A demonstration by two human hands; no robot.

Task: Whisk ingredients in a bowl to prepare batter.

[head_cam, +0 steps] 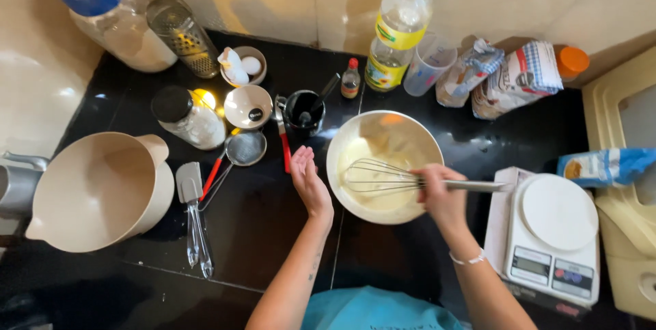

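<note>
I look down on a black worktop (260,221) set against pale glossy walls. At the far left stand a clear jar with a blue lid (113,16), a metal grater (183,35) and a large cream mixing jug (99,190). Just right of the jug lie a clear-handled spatula (193,217) and a small sieve with a red handle (239,152). Behind them are a black-lidded jar of white powder (186,117), a small bowl with eggs (244,65), another small bowl (247,106) and a black mug (304,110).

My left hand (309,180) is open, fingers loosely together, palm turned toward the white mixing bowl (342,140) and just beside its left rim; I cannot tell whether it touches. The forearm runs up from the lower middle of the view.

The bowl sits mid-worktop, holding pale batter. My right hand (437,190) is closed around the metal handle of a wire whisk (379,178), over the bowl's right edge, with the wires lying in the batter. A thin white band circles that wrist.

Behind the bowl stand a small brown bottle with a red cap (350,78), a tall oil bottle with a yellow cap and yellow label (398,29), a clear measuring cup (428,65) and two crumpled blue-and-white paper bags (509,77). To the right sits a white kitchen scale (555,234) with a round platform, and beyond it a blue packet (605,166).
</note>
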